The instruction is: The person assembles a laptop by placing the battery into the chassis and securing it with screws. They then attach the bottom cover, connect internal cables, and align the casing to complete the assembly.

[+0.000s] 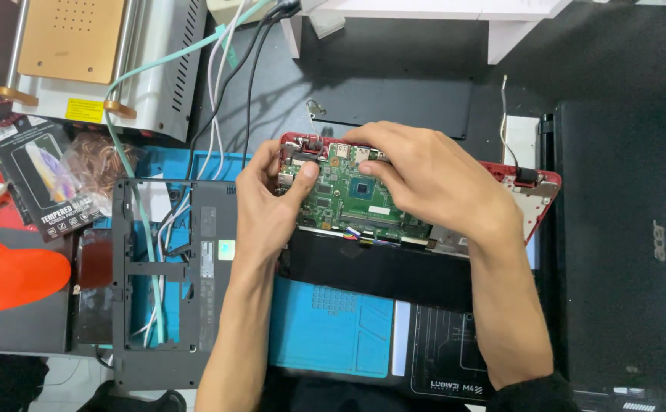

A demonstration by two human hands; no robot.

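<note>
A red laptop base (535,191) lies open on the bench with its green circuit board (352,202) exposed and a flat black battery (379,267) below the board. My left hand (268,202) rests at the board's left edge, thumb pressed on its upper left corner. Over the board's upper right part lies my right hand (432,179), fingers curled down onto the top edge. Whether the fingers pinch a small part is hidden.
A dark grey laptop bottom cover (157,305) lies to the left over a blue work mat (329,328). A black closed laptop (630,244) sits at right. Cables (222,84), a white and tan machine (96,53), a screen-protector package (43,175) and an orange object (12,275) crowd the left.
</note>
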